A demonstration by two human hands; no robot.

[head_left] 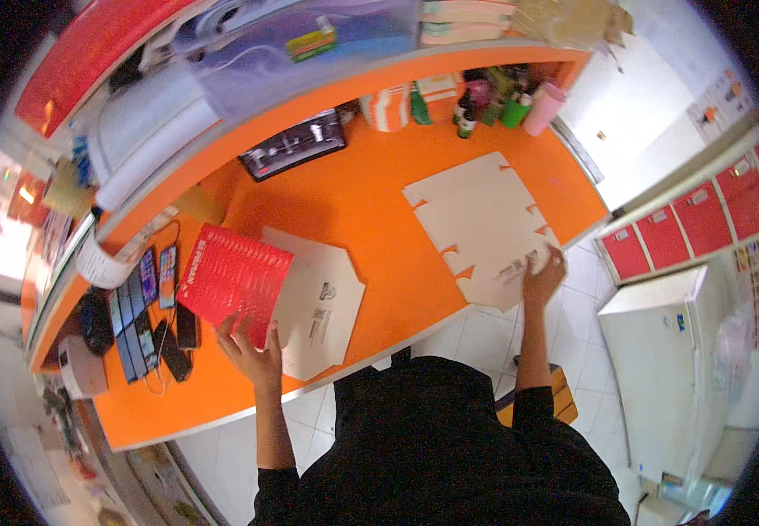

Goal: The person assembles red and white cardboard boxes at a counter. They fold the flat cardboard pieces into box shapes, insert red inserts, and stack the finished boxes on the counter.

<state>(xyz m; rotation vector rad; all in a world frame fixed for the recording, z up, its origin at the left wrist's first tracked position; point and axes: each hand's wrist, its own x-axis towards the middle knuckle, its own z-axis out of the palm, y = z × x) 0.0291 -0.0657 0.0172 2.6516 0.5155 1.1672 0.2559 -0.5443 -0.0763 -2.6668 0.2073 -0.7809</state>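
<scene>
A flat red printed cardboard piece (237,272) lies at the left of the orange desk, partly over a plain brown cardboard piece (331,302) with small dark marks. My left hand (252,352) is at the red piece's near edge, its fingers spread and their tips on the cardboard. To the right lies a larger flat brown box blank (478,223) with notched slots along its sides. Its near right corner is pinched in my right hand (544,276), the fingers bent over the edge. That corner reaches past the desk's front edge.
A tablet (296,145) leans at the back under a shelf. Phones and cables (169,324) crowd the desk's left end. Bottles (467,114) and a pink cup (544,110) stand at the back right. A white fridge (660,368) is on the right.
</scene>
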